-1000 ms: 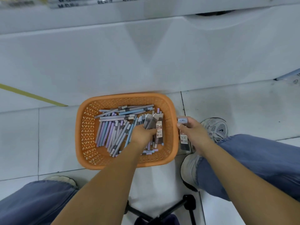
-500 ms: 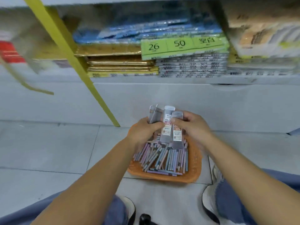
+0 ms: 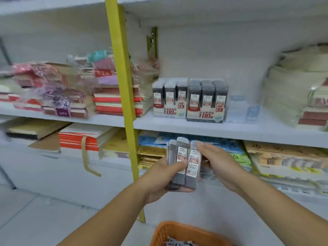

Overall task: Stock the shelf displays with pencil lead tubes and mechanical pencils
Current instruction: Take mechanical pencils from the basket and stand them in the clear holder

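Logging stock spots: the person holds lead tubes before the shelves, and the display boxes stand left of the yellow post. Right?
Not quite. The head view shows the display boxes standing right of the yellow post; the lead tubes are held before the shelves, as you said.

Two display boxes (image 3: 206, 102) stand side by side on the middle shelf (image 3: 230, 132), just right of the upright post (image 3: 122, 86). Notebook stacks (image 3: 113, 102) lie left of and behind the post on the same shelf; a paper stack (image 3: 291, 89) lies far right. Flat packs (image 3: 79, 139) lie on the lower shelf underneath. In front of that lower shelf: held tubes (image 3: 184, 162), upright, left hand (image 3: 163, 176) gripping them from lower left, right hand (image 3: 218, 162) touching their right side. Basket (image 3: 177, 231) below the hands, at the bottom edge.
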Available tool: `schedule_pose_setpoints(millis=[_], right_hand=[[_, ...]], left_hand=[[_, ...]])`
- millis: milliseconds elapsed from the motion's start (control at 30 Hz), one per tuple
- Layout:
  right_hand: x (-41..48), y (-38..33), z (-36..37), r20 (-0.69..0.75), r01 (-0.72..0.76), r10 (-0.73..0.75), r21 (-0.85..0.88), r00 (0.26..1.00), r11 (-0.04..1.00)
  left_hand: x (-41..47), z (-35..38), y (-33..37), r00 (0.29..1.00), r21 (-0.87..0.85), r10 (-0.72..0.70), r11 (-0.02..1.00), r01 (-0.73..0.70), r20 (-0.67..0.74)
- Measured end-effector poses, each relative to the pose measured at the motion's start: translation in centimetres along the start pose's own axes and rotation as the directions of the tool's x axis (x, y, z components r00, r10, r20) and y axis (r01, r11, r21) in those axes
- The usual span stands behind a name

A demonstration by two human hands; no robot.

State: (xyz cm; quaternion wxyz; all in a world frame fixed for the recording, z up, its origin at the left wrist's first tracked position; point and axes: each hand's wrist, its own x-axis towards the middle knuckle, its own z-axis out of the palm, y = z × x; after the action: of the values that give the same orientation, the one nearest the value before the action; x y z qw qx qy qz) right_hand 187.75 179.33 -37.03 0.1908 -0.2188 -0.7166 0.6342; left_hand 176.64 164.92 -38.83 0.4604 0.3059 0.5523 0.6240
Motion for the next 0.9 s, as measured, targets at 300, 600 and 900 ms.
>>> schedule_pose_setpoints(millis=[300, 600, 900], right_hand=[[2.6, -2.1, -1.4, -0.044, 0.163, -0.159, 0.107, 0.986, 0.981], [2.8, -6.1, -2.0, -0.246, 0.433, -0.44, -0.084, 0.864, 0.897], [3.7, -15.2, -8.6, -0.155, 0.517, -0.841, -0.726, 0.519, 0.453]], left_hand=[[2.6, 0.1, 2.6, 0.992, 0.008, 0.119, 0.993, -0.119, -0.049], [4.3, -1.5, 4.5, 0.956, -0.077, 0.26, 0.959, -0.272, -0.137], [6.6, -1.5, 5.9, 0.902, -0.015, 0.36, 0.927, -0.374, -0.237]])
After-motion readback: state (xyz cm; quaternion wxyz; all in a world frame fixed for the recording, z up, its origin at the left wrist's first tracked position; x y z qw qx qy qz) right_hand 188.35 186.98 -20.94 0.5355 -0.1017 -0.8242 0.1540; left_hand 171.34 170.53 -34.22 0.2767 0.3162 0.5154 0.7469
